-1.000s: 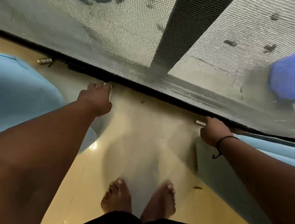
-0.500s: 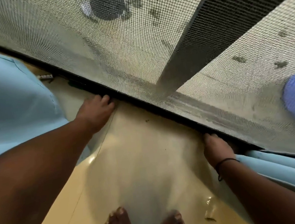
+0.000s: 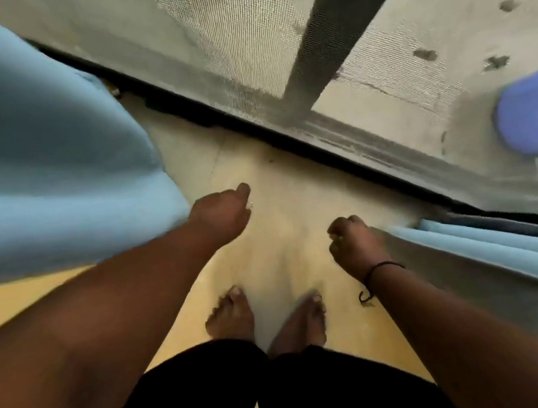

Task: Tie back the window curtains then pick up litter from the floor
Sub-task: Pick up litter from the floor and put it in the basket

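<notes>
The left curtain (image 3: 40, 160) is a broad panel of pale blue cloth that fills the upper left of the view and hangs down to the yellow floor (image 3: 284, 222). The right curtain (image 3: 509, 249) is gathered into long soft folds along the lower right, just beside the dark window track (image 3: 322, 148). A sheer grey inner layer appears to lie against these folds, though blur makes this uncertain.

Handling judgement: the cloth looks light to moderate in weight, soft and fully limp, with no stiffness to hold a shape. It should bunch easily and is not fragile. It is likely somewhat smooth, so a loose grasp could let the folds slide out. The best hold is around the gathered body of each panel at mid height, drawing the folds into one bundle before a tie goes round. No tie-back is visible.

The left hand (image 3: 224, 213) sits at the inner edge of the left curtain, fingers curled with one finger extended; whether it pinches the cloth cannot be told. The right hand (image 3: 352, 244) is closed in a fist at the near edge of the right curtain, seemingly gripping the sheer layer; the contact is blurred. A black cord (image 3: 378, 275) circles that wrist.

Bare feet (image 3: 266, 315) stand between the panels. A small object (image 3: 115, 93) lies on the floor by the track, possibly litter.
</notes>
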`<state>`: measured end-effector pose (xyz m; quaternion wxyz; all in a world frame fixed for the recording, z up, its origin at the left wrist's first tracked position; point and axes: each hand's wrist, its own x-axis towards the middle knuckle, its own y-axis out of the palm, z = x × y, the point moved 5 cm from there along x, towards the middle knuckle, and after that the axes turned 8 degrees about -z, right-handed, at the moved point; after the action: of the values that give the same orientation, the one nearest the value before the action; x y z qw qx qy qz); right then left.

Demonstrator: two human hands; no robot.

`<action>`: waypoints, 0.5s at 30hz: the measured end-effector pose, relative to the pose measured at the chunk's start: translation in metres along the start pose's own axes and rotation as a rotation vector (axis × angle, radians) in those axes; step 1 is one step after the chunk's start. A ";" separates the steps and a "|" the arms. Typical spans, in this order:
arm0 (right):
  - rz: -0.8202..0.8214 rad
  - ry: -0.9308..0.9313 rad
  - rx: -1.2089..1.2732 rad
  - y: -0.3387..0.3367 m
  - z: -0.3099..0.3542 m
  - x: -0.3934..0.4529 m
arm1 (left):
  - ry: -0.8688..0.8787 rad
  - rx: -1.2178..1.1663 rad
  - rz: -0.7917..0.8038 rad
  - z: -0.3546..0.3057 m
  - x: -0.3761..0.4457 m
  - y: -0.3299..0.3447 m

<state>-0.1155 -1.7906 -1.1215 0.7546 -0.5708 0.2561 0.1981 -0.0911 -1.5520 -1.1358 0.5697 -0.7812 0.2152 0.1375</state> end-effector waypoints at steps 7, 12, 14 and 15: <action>0.030 -0.057 0.141 -0.072 0.045 -0.142 | -0.213 -0.445 0.053 -0.091 -0.146 -0.072; -0.017 -0.076 0.203 -0.141 0.066 -0.251 | -0.220 -0.561 0.043 -0.142 -0.252 -0.161; -0.066 -0.056 0.246 -0.172 0.067 -0.299 | -0.173 -0.543 0.017 -0.161 -0.288 -0.199; -0.052 -0.061 0.245 -0.169 0.071 -0.305 | -0.190 -0.561 -0.001 -0.157 -0.294 -0.202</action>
<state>-0.2452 -1.7698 -0.7914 0.8311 -0.4743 0.2404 0.1631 -0.2521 -1.5962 -0.7834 0.3494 -0.8919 0.1141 0.2636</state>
